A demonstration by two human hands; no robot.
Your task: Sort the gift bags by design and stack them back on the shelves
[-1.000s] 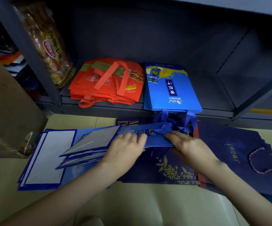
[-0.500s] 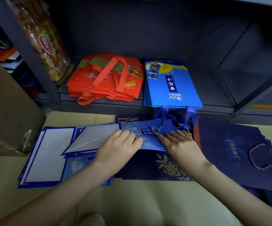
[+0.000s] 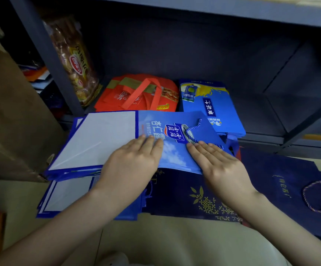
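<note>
1. Looks like a shop storeroom: a dark metal shelf (image 3: 271,139) stands beyond the left hand (image 3: 131,164) and right hand (image 3: 219,166).
2. On it lie flat stacks of red bags (image 3: 136,95) and blue bags (image 3: 210,107), beside a snack packet (image 3: 73,60).
3. A cardboard box (image 3: 11,116) stands left of the left hand.

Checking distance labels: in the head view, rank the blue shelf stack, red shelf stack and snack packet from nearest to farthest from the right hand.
1. blue shelf stack, just beyond the right hand.
2. red shelf stack, further left.
3. snack packet, far left.
</note>
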